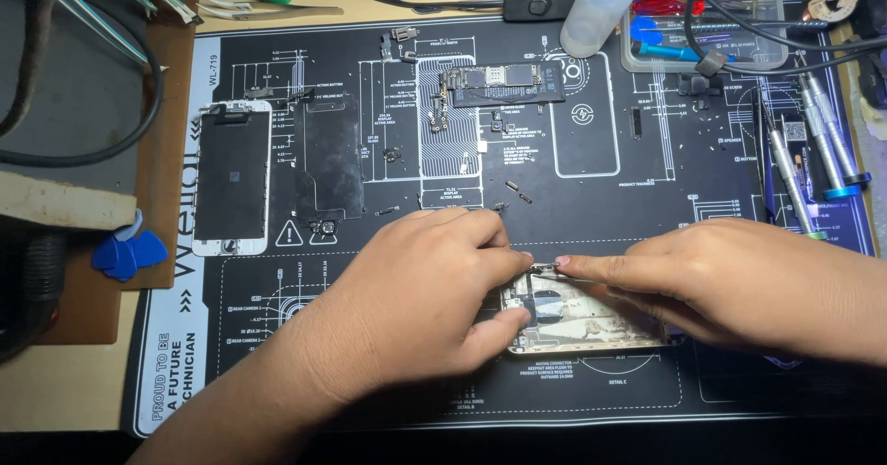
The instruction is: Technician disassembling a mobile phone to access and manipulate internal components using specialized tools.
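Fingers [504,266] of my left hand [416,299] pinch the phone housing's [591,322] top edge; my right hand [739,285] presses fingertips together on a small metal piece [545,267] there. Housing lies on the black mat [647,151]. Farther: screen panel [233,177], logic board [504,83].

Black work mat [647,197] with white line diagrams, blue picks [127,252], silvery-gold phone housing [591,322]
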